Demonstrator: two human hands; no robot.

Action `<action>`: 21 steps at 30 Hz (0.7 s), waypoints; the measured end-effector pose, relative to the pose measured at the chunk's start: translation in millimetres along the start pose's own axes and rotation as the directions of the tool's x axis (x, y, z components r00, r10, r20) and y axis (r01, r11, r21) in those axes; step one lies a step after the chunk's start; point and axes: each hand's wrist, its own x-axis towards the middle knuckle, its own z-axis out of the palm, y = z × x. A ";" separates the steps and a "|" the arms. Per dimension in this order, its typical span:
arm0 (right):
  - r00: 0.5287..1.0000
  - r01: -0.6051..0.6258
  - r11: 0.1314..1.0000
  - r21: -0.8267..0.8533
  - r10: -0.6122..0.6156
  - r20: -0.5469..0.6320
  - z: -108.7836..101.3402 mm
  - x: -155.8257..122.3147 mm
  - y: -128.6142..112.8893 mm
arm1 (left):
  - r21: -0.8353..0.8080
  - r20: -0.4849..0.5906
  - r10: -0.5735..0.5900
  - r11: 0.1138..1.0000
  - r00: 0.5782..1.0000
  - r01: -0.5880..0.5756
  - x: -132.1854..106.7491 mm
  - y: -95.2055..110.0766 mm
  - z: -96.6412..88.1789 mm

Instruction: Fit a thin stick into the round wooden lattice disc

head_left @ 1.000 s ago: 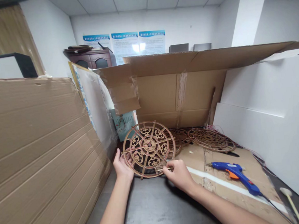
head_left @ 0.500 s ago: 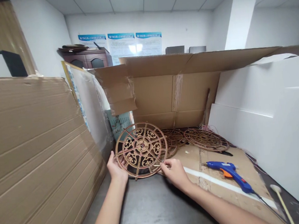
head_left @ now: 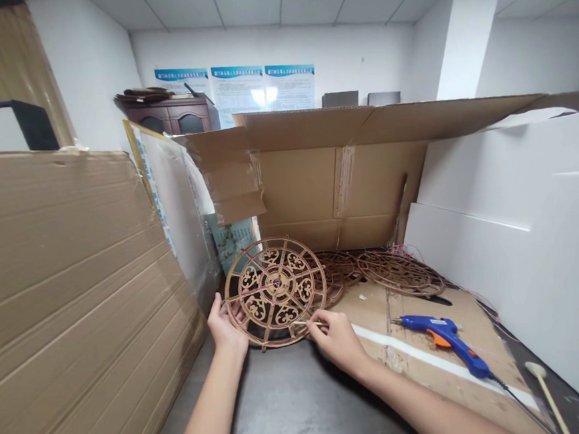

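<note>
A round openwork disc (head_left: 276,285) with scroll patterns and thin reddish lines along its spokes leans up toward me over the grey table. My left hand (head_left: 228,327) grips its lower left rim, the fingers partly hidden behind it. Pinched in my right hand (head_left: 335,337) is a thin pale stick (head_left: 305,323), whose tip meets the disc's lower right part. Whether the tip presses on the disc or lies just in front cannot be made out. Further right, a blue glue gun (head_left: 444,338) with an orange trigger lies on a flat cardboard sheet (head_left: 376,304).
More openwork discs (head_left: 399,272) lie behind on the cardboard. A pale stick with a rounded white head (head_left: 546,391) rests at the lower right. A cardboard wall (head_left: 65,295) stands left, white panels (head_left: 535,224) right, and a cardboard box (head_left: 297,183) at the back.
My right hand has drawn slightly right, and more of the thin stick shows. My left hand and the disc stay nearly in place; the whole view has shifted a little.
</note>
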 end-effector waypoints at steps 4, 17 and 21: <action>0.998 0.019 0.996 0.088 -0.012 -0.069 -2.2 0.8 -2.1 | -0.005 -0.016 -0.003 1.000 1.000 0.003 1.2 -0.2 -0.7; 0.971 -0.036 0.981 0.189 0.080 -0.227 -4.1 2.8 -4.5 | -0.028 -0.038 -0.010 1.000 0.999 0.009 4.9 0.8 -1.8; 0.986 0.016 0.984 0.179 0.013 -0.164 -4.6 1.6 -8.6 | -0.031 -0.034 -0.020 0.999 0.999 0.019 4.7 1.3 -1.8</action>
